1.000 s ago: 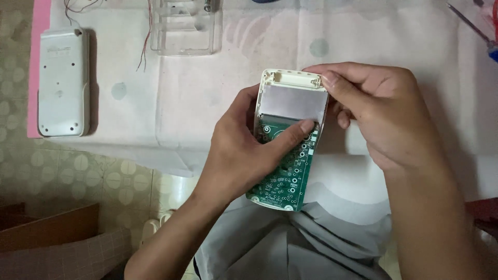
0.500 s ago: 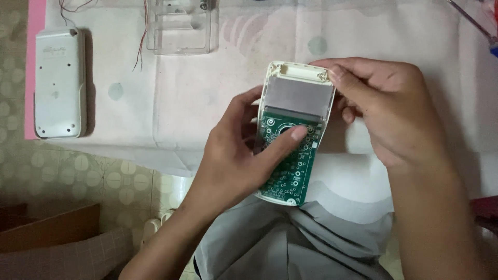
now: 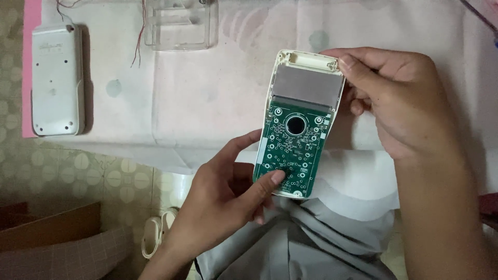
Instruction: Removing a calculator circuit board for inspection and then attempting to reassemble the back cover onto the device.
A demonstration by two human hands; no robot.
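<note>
While half a second ago its thumb pressed near the round hole, the left hand (image 3: 228,192) now grips the green circuit board (image 3: 294,150) at its lower end. Closed on the white casing's (image 3: 306,59) top corner, the right hand (image 3: 399,103) steadies the device above a cloth-covered table (image 3: 207,103).

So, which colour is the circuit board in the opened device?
Green, with a round hole; the circuit board shows best in the head view.

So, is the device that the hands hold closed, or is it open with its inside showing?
Open. The device shows its bare green circuit board. The left hand and right hand hold it.
</note>
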